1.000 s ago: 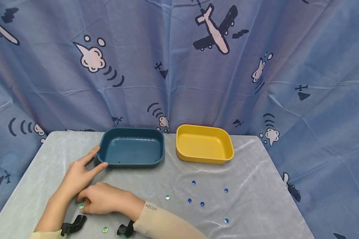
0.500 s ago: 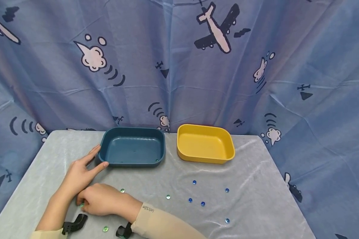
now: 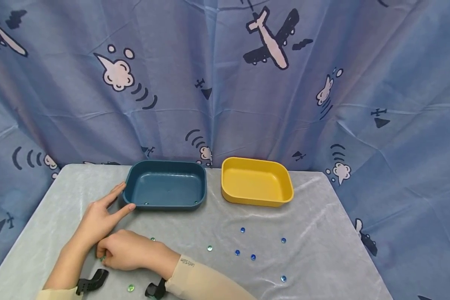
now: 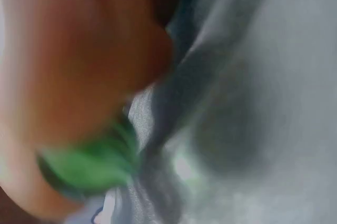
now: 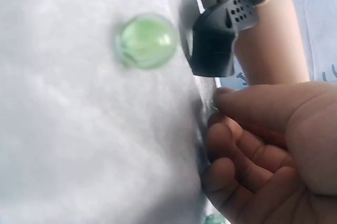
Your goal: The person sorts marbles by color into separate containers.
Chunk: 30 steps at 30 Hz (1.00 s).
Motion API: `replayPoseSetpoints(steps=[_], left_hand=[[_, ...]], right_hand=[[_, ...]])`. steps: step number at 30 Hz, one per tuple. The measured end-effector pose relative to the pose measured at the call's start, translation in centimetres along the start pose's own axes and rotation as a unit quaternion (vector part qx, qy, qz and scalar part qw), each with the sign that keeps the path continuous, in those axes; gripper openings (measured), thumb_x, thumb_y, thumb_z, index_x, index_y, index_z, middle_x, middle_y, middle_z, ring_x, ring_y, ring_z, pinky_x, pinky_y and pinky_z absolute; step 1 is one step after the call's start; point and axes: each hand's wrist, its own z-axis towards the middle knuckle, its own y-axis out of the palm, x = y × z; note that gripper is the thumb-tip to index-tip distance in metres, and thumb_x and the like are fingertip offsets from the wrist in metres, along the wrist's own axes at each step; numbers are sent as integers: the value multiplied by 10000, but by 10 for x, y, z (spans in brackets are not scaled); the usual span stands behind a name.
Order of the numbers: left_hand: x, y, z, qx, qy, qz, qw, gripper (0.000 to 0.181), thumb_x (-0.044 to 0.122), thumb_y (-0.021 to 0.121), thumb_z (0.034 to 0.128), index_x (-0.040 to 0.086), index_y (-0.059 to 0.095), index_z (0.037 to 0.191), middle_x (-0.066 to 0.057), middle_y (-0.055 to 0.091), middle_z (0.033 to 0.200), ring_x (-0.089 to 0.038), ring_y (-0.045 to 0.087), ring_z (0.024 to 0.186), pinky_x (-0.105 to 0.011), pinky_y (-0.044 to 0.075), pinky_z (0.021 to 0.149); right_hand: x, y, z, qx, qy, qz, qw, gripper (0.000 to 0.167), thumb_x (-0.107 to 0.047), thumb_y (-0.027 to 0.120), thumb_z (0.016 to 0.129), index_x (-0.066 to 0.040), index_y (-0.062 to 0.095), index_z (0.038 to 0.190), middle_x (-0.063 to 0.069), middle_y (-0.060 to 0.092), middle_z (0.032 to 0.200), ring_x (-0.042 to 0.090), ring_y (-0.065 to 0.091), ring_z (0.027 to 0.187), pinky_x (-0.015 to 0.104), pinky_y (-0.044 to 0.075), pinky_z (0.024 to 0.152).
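Observation:
My left hand rests against the left end of the dark blue tray, thumb at the front corner and fingers along the side, all fairly straight. Just below it, my right hand pinches a green glass marble low over the table, close to the left wrist. The left wrist view shows that green marble blurred between fingertips. Another green marble lies on the cloth beside the right hand; in the head view a green marble sits near the front edge.
A yellow tray stands right of the blue one. Several blue marbles are scattered in front of it. Green marbles lie mid-table and behind the right forearm. Small green marbles show inside the blue tray. A patterned curtain hangs behind.
My right fingers have shifted slightly and now cover more of the green marble. A green marble behind the right forearm has come into sight. The left hand and both trays have stayed put.

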Motion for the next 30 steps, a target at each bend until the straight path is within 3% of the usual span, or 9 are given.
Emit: replayPoseSetpoints(steps=[4, 10, 15, 19, 22, 25, 26, 29, 30], left_hand=[[-1, 0, -1, 14, -31, -63, 10000, 802, 410, 808, 1020, 114, 457, 1678, -286, 433, 1654, -559, 462, 1467, -768, 444, 1069], [-2, 1, -2, 54, -46, -73, 9999, 800, 395, 818, 1014, 125, 462, 1678, -279, 441, 1651, -568, 477, 1450, -773, 451, 1055], [-1, 2, 0, 78, -4, -42, 10000, 794, 388, 817, 1016, 127, 464, 1677, -293, 445, 1640, -580, 487, 1434, -776, 455, 1043], [-3, 3, 0, 163, 212, 76, 9996, 755, 319, 820, 1019, 100, 486, 1660, -265, 474, 1638, -573, 529, 1400, -731, 494, 1027], [-5, 4, -1, 188, 371, 146, 9990, 720, 200, 810, 1021, 94, 490, 1657, -215, 478, 1658, -551, 562, 1379, -355, 569, 1048], [-7, 5, -2, 159, 401, 116, 9990, 718, 153, 798, 1021, 106, 482, 1664, -182, 457, 1684, -525, 550, 1408, -41, 414, 975], [-7, 5, -2, 146, 380, 65, 9992, 723, 166, 798, 1024, 113, 475, 1669, -182, 449, 1689, -529, 537, 1419, -46, 410, 1002], [-5, 7, -1, 182, 284, 16, 9994, 741, 285, 812, 1028, 121, 478, 1669, -190, 443, 1689, -523, 509, 1449, -374, 522, 1138], [-5, 8, 0, 210, 271, 6, 9994, 741, 319, 814, 1026, 115, 489, 1661, -195, 447, 1685, -518, 534, 1429, -388, 533, 1127]], right_hand=[[1, -7, -5, -119, -22, 197, 9997, 70, -221, 743, 1067, -267, 756, 1119, -212, 633, 810, -136, 558, 698, 27, 432, 725], [4, -26, -18, 52, -147, 430, 9990, 122, -207, 725, 1083, -223, 758, 1199, -210, 647, 869, -142, 566, 724, 31, 447, 728], [10, -44, -31, 424, -363, 720, 9958, 165, -200, 719, 1089, -170, 761, 1246, -202, 655, 915, -151, 563, 759, 31, 461, 742], [18, -57, -39, 993, -581, 855, 9897, 126, -178, 725, 1079, -151, 761, 1197, -189, 646, 908, -149, 549, 768, 31, 468, 751], [27, -66, -45, 1513, -565, 1027, 9815, 107, -163, 727, 1071, -143, 758, 1172, -174, 634, 899, -127, 546, 759, 43, 480, 743], [38, -74, -53, 1915, -441, 1448, 9697, 104, -151, 721, 1074, -125, 753, 1169, -150, 636, 919, -89, 564, 765, 75, 511, 734], [42, -77, -56, 2035, -405, 1585, 9653, 105, -149, 720, 1074, -118, 750, 1170, -141, 638, 932, -76, 569, 777, 86, 520, 738], [53, -84, -64, 2304, -300, 1984, 9522, 105, -145, 717, 1077, -99, 746, 1166, -107, 660, 965, -29, 599, 814, 125, 545, 749], [58, -86, -66, 2402, -280, 2063, 9481, 105, -143, 717, 1075, -95, 746, 1164, -99, 666, 971, -16, 606, 826, 135, 551, 752]])
